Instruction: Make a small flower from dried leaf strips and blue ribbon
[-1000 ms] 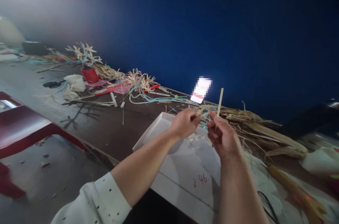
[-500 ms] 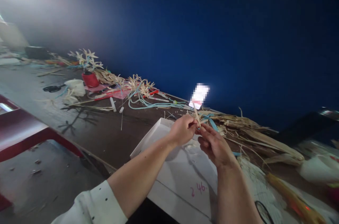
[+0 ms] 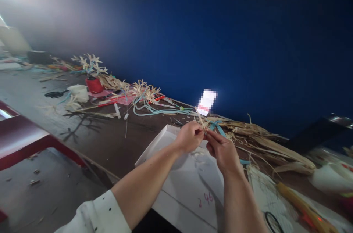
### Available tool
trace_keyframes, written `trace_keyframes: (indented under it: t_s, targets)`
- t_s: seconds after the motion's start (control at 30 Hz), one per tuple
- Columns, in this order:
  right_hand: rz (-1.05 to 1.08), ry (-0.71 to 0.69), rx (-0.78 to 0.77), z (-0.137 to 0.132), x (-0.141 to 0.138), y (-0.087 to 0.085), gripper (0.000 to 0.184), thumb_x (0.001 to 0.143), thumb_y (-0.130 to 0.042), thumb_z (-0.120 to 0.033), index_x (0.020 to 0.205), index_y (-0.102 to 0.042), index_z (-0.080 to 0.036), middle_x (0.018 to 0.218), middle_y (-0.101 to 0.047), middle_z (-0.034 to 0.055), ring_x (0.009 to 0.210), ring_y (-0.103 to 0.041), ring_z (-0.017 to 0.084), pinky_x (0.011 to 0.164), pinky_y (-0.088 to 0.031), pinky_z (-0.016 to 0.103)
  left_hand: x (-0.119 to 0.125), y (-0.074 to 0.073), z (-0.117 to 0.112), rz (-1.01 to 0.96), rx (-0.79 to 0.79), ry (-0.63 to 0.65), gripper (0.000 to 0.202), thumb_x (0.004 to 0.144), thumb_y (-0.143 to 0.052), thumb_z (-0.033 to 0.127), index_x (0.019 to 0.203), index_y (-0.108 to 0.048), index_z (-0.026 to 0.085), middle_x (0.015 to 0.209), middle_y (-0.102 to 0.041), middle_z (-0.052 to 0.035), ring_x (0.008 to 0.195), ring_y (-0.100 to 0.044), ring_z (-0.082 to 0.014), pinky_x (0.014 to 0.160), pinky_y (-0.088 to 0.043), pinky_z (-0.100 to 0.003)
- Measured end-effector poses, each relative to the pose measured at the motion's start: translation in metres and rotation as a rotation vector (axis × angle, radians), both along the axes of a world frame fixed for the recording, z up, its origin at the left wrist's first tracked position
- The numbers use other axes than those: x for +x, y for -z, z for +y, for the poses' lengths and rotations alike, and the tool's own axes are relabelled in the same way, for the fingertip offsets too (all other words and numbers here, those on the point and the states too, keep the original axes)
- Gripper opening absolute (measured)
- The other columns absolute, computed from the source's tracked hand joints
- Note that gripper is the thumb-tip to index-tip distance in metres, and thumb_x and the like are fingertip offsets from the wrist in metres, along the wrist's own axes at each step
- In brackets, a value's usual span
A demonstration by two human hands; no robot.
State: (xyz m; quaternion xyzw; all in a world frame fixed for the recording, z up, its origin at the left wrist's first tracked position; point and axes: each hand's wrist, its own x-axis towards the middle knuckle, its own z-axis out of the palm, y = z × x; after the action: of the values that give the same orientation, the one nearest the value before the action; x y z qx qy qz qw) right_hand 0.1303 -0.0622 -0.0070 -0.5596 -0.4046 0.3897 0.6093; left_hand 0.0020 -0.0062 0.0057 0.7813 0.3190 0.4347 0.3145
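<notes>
My left hand and my right hand meet over a shallow white box lid that has pink numbers written on it. Both hands are closed, with fingertips pinched around a thin pale strip, which looks like dried husk and points up and away from me. Its lower end is hidden among my fingers. Just beyond my hands, a lit phone with a blurred screen leans against the blue wall. Dried husks and blue ribbon lie close to my right hand.
To the left along the dark table are pale husk flowers, light-blue stems, a red thread spool, a white cup and black scissors. A yellow tool lies at right. A red stool stands at left.
The pale strip now leans more to the left. My right hand has shifted slightly left against my left hand. The whole view has tilted up a little.
</notes>
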Motion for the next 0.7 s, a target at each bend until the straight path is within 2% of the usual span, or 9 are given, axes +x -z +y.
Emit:
trace_keyframes:
  t_s: [0.1, 0.2, 0.3, 0.43, 0.5, 0.6, 0.7]
  targets:
    - [-0.173, 0.055, 0.045, 0.002, 0.000, 0.003, 0.042, 0.069, -0.068, -0.046, 0.103, -0.070, -0.021, 0.064, -0.061, 0.0013, 0.044, -0.042, 0.008, 0.040, -0.028, 0.022, 0.001, -0.001, 0.000, 0.021, -0.009, -0.031, 0.018, 0.075, -0.049, 0.017, 0.059, -0.056, 0.016, 0.068, -0.058, -0.0006, 0.068, -0.051, -0.0113, 0.062, -0.038, -0.022]
    - [-0.308, 0.109, 0.088, 0.001, 0.003, 0.004, 0.040, 0.072, -0.064, -0.046, 0.104, -0.069, -0.022, 0.070, -0.065, 0.0031, 0.047, -0.046, 0.009, 0.042, -0.033, 0.023, 0.001, -0.001, 0.001, 0.037, -0.015, -0.069, 0.019, 0.075, -0.050, 0.019, 0.057, -0.055, 0.015, 0.067, -0.057, -0.0006, 0.066, -0.050, -0.0110, 0.060, -0.037, -0.022]
    - [-0.397, 0.268, 0.111, -0.001, 0.010, 0.002, 0.040, 0.074, -0.063, -0.043, 0.107, -0.068, -0.022, 0.076, -0.067, 0.0049, 0.048, -0.049, 0.010, 0.043, -0.037, 0.023, 0.000, 0.000, 0.002, 0.041, 0.008, -0.090, 0.018, 0.075, -0.051, 0.022, 0.058, -0.056, 0.016, 0.067, -0.056, -0.0005, 0.066, -0.050, -0.0110, 0.059, -0.036, -0.022]
    - [-0.249, 0.657, 0.311, -0.004, 0.016, -0.007, 0.045, 0.074, -0.062, -0.043, 0.112, -0.065, -0.019, 0.081, -0.067, 0.0069, 0.048, -0.048, 0.009, 0.042, -0.039, 0.022, -0.002, 0.000, 0.001, 0.154, -0.026, -0.008, 0.016, 0.074, -0.051, 0.022, 0.062, -0.060, 0.017, 0.074, -0.062, -0.0017, 0.068, -0.054, -0.0127, 0.061, -0.038, -0.022]
    - [-0.171, 0.779, 0.431, -0.007, 0.012, -0.015, 0.045, 0.074, -0.062, -0.044, 0.112, -0.065, -0.019, 0.081, -0.067, 0.0070, 0.048, -0.048, 0.008, 0.041, -0.039, 0.021, -0.001, 0.001, -0.002, 0.278, -0.041, 0.069, 0.015, 0.073, -0.052, 0.023, 0.064, -0.063, 0.018, 0.073, -0.063, -0.0020, 0.066, -0.055, -0.0134, 0.059, -0.038, -0.022]
    - [-0.157, 0.820, 0.527, -0.011, 0.004, -0.025, 0.043, 0.074, -0.063, -0.042, 0.110, -0.065, -0.019, 0.079, -0.065, 0.0058, 0.048, -0.047, 0.008, 0.039, -0.039, 0.021, 0.001, 0.005, -0.005, 0.426, -0.010, 0.129, 0.016, 0.073, -0.052, 0.025, 0.069, -0.067, 0.019, 0.069, -0.064, -0.0030, 0.063, -0.056, -0.0151, 0.056, -0.037, -0.023]
    - [-0.153, 0.824, 0.562, -0.014, -0.002, -0.030, 0.040, 0.074, -0.063, -0.038, 0.109, -0.065, -0.019, 0.077, -0.064, 0.0044, 0.047, -0.047, 0.008, 0.038, -0.038, 0.021, 0.004, 0.012, -0.006, 0.485, 0.025, 0.160, 0.016, 0.073, -0.053, 0.023, 0.069, -0.068, 0.020, 0.076, -0.067, -0.0052, 0.067, -0.059, -0.0183, 0.058, -0.039, -0.025]
